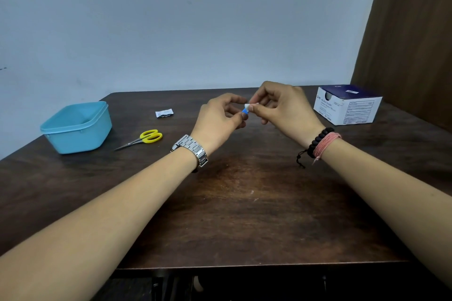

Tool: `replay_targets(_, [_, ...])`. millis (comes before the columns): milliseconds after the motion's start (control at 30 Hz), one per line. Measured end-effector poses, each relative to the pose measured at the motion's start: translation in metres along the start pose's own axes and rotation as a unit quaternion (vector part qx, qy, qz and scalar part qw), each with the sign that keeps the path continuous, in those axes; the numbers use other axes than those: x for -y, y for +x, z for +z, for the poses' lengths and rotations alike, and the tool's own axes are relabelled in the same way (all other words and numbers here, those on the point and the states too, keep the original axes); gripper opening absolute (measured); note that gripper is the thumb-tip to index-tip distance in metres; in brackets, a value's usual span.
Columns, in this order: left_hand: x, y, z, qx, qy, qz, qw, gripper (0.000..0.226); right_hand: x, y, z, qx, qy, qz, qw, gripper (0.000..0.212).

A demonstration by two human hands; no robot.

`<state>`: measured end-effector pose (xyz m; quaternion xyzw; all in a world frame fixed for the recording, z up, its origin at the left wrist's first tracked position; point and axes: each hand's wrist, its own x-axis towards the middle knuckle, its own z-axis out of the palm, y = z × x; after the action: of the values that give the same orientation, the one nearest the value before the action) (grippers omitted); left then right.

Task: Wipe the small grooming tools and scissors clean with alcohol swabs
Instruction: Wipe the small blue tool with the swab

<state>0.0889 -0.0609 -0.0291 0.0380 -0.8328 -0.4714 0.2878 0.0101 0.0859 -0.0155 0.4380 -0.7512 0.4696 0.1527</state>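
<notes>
Head view, hands: we've got both of them up over the middle of the table [244, 203], fingertips meeting.
Left hand [217, 117]: fingers curled, thumb and forefinger pinching a small blue tool [244, 111]. Only a little blue bit pokes out, so we can't tell what kind of tool it is.
Right hand [281, 107]: fingers bent in, pinching a white swab [250, 107] that sits right against the tip of the blue tool, so the two are touching.
Left wrist: a metal watch [193, 150].
Right wrist: a black bead bracelet [318, 140] and a pink thread band [326, 144] side by side.
Scissors [141, 139]: yellow handles, lying flat on the table to the left of our hands, blades closed and pointing left, towards the tub. Nobody's touching them.
Tub [75, 127]: light blue plastic, no lid on it, at the left edge of the table, just beside the scissor tips. We can't really see what's inside.
Packet [164, 113]: small white sachet lying flat behind the scissors, well apart from the hands. It looks crumpled, but we can't tell if it's torn open.
Box [347, 105]: white and dark blue swab box at the far right, near the back edge, with an opening in its top.
Background: pale wall [195, 19] behind, brown curtain [411, 32] on the right.
</notes>
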Motion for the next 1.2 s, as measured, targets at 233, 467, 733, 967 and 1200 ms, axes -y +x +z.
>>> replay_targets(233, [-0.004,-0.003,-0.001,0.014,0.047,0.027,0.998,0.027,-0.005,0.001,-0.003,-0.029,-0.05,-0.005,0.998,0.011])
replay_targets(467, [-0.004,-0.003,-0.001,0.017,0.042,0.025,0.999,0.024,-0.013,0.005,-0.008,-0.058,-0.059,0.004,0.997,0.011])
replay_targets(733, [-0.006,-0.004,-0.002,0.02,0.025,0.017,0.999,0.023,-0.018,0.009,-0.014,-0.103,-0.065,0.021,0.992,0.015])
replay_targets(967, [-0.002,-0.001,-0.005,0.013,0.032,0.005,0.999,0.021,-0.002,0.0,-0.005,0.033,-0.056,-0.04,0.997,0.011])
replay_targets(1200, [-0.001,-0.001,-0.004,0.035,0.033,0.022,0.999,0.02,-0.016,0.006,-0.01,-0.032,-0.092,-0.007,0.995,0.011])
